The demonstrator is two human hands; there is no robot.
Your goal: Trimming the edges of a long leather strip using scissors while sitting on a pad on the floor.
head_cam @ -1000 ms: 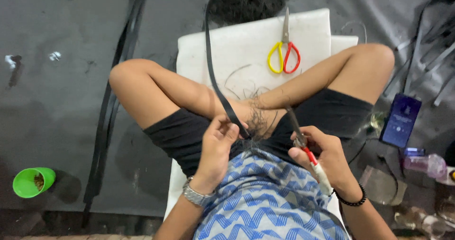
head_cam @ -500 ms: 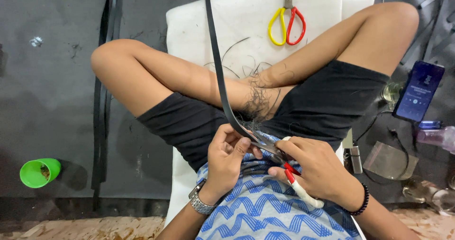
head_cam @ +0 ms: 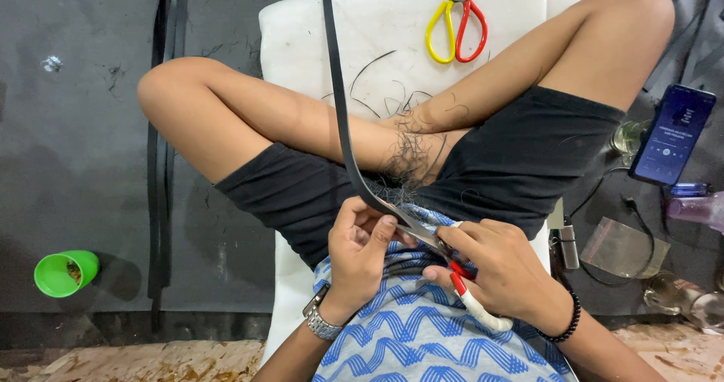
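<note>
While a long black strip (head_cam: 339,110) is pinched by the left hand (head_cam: 360,250), red-and-white-handled scissors (head_cam: 452,265) are gripped by the right hand (head_cam: 505,273). Their blades are set against the strip beside the left fingers.

Left hand (head_cam: 360,250) pinches a long black strip (head_cam: 338,118) at its lower end. Right hand (head_cam: 504,265) grips red-and-white-handled scissors (head_cam: 452,265), blades meeting the strip. Yellow-and-red scissors (head_cam: 456,21) lie on the white board (head_cam: 302,50).
</note>
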